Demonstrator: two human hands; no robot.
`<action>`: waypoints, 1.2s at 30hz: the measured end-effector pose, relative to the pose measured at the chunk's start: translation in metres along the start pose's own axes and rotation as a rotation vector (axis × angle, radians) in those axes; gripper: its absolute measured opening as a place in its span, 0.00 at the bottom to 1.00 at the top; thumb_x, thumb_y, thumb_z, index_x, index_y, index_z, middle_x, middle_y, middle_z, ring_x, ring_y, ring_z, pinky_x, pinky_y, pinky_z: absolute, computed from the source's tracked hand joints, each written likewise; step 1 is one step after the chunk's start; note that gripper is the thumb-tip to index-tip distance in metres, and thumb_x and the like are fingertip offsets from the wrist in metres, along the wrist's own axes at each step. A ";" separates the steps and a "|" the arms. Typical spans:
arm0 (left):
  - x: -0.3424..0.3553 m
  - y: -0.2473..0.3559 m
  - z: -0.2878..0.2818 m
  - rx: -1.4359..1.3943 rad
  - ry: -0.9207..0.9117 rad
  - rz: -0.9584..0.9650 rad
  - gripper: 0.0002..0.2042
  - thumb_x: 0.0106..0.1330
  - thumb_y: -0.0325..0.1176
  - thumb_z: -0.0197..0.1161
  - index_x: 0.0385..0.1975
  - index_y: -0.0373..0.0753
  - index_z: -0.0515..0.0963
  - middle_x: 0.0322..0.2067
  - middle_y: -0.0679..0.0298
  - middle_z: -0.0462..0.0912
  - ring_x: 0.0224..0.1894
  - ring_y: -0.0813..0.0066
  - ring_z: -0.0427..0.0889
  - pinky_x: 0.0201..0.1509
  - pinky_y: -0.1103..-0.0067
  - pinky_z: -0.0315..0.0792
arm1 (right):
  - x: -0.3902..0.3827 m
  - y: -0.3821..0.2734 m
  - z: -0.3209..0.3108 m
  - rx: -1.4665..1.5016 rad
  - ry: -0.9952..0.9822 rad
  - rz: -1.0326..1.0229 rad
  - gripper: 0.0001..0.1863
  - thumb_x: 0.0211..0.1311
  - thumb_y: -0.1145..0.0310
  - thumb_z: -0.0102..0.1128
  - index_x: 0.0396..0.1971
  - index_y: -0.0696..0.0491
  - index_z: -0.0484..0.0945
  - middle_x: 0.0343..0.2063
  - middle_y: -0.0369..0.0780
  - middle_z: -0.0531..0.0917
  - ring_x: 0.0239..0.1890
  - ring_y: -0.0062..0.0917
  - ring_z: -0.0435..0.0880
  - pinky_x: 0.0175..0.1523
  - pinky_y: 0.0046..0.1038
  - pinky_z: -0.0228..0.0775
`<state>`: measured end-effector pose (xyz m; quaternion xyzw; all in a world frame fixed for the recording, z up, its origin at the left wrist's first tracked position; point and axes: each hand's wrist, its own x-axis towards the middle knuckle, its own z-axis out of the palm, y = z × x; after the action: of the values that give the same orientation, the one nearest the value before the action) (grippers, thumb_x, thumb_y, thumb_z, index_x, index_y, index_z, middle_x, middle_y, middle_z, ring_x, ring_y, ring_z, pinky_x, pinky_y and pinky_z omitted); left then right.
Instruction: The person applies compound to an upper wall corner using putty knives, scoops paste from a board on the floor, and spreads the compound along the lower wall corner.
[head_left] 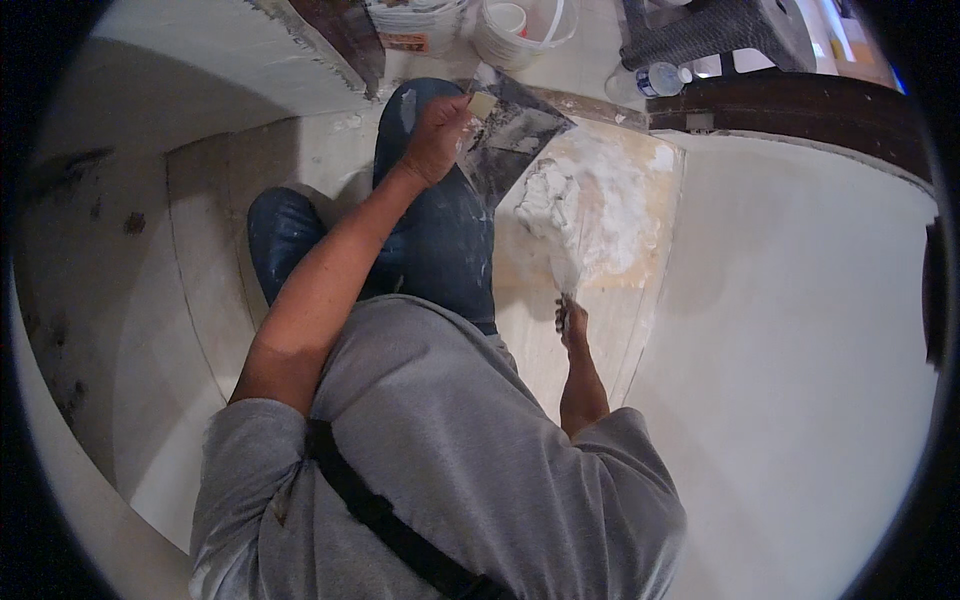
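My left hand (438,132) is closed on a wide, dark, flat plastering trowel (518,140), held over my knee with its blade tilted toward the right. A light yellowish piece shows at its grip. On a tan board (655,200) to the right lies a heap of wet white plaster (548,198), with a thinner smear around it. Low beside the board, my right hand (573,322) grips a small trowel (566,268). Its blade is coated white and reaches into the near edge of the plaster; the handle is mostly hidden by the fingers.
Two white buckets (415,40) stand at the far side, one with a cup (508,18) in it. A clear bottle (660,80) lies near a dark textured seat (720,38). Dark wooden trim (800,125) edges the far right, above a white wall (790,330).
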<state>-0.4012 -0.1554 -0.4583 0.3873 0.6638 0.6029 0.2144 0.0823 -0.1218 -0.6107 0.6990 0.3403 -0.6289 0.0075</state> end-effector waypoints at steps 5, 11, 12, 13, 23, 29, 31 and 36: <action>0.000 -0.001 0.005 -0.077 -0.113 -0.037 0.13 0.65 0.30 0.51 0.45 0.31 0.74 0.39 0.59 0.75 0.41 0.69 0.72 0.48 0.75 0.65 | 0.065 -0.083 0.033 0.038 -0.146 -0.248 0.14 0.59 0.54 0.58 0.28 0.51 0.78 0.14 0.32 0.73 0.10 0.17 0.66 0.14 0.20 0.55; 0.003 0.015 0.006 -0.187 -0.129 -0.193 0.12 0.65 0.31 0.49 0.43 0.32 0.75 0.36 0.63 0.74 0.39 0.73 0.70 0.45 0.78 0.63 | 0.060 -0.157 0.030 -0.208 0.110 -0.396 0.15 0.57 0.56 0.63 0.19 0.51 0.78 0.10 0.31 0.72 0.09 0.14 0.64 0.13 0.20 0.49; 0.002 0.013 0.007 -0.203 -0.072 -0.123 0.12 0.65 0.32 0.49 0.40 0.33 0.76 0.30 0.68 0.74 0.33 0.80 0.69 0.39 0.81 0.63 | 0.050 -0.169 0.030 -0.380 0.137 -0.512 0.16 0.55 0.55 0.64 0.19 0.52 0.78 0.10 0.31 0.72 0.11 0.15 0.67 0.16 0.21 0.55; 0.003 0.010 0.007 -0.215 -0.014 -0.049 0.12 0.64 0.33 0.49 0.36 0.33 0.77 0.24 0.74 0.74 0.27 0.87 0.68 0.33 0.84 0.63 | 0.043 -0.181 0.033 -0.587 0.208 -0.610 0.16 0.55 0.55 0.63 0.21 0.53 0.79 0.12 0.36 0.75 0.16 0.24 0.74 0.23 0.28 0.63; 0.004 0.009 0.012 -0.124 0.028 0.052 0.13 0.64 0.33 0.49 0.37 0.31 0.77 0.24 0.72 0.75 0.27 0.85 0.69 0.34 0.83 0.64 | 0.017 -0.146 0.109 -1.509 0.554 -0.984 0.07 0.62 0.70 0.49 0.39 0.51 0.71 0.33 0.42 0.76 0.30 0.31 0.83 0.31 0.31 0.78; 0.003 0.020 0.005 -0.191 0.009 -0.003 0.13 0.65 0.33 0.48 0.38 0.30 0.77 0.26 0.68 0.77 0.29 0.83 0.72 0.36 0.83 0.66 | 0.000 -0.165 0.071 -1.585 0.417 -0.935 0.08 0.60 0.71 0.49 0.40 0.53 0.70 0.32 0.46 0.78 0.28 0.41 0.83 0.33 0.39 0.77; 0.001 0.015 0.006 -0.174 0.036 -0.018 0.14 0.65 0.33 0.48 0.39 0.30 0.77 0.26 0.68 0.77 0.29 0.83 0.72 0.36 0.83 0.66 | -0.028 -0.187 0.067 -1.473 0.356 -0.724 0.10 0.56 0.69 0.51 0.39 0.52 0.70 0.33 0.48 0.81 0.32 0.45 0.83 0.38 0.45 0.74; 0.005 0.008 0.009 -0.399 -0.002 -0.223 0.13 0.64 0.34 0.48 0.36 0.32 0.77 0.23 0.71 0.75 0.26 0.86 0.69 0.33 0.84 0.64 | -0.055 -0.186 0.072 -1.202 0.432 -0.615 0.13 0.54 0.64 0.58 0.35 0.54 0.71 0.26 0.49 0.82 0.32 0.45 0.83 0.38 0.46 0.72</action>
<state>-0.3949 -0.1462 -0.4512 0.2621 0.5699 0.6945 0.3524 -0.0700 -0.0364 -0.4993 0.5553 0.8042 -0.1529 0.1465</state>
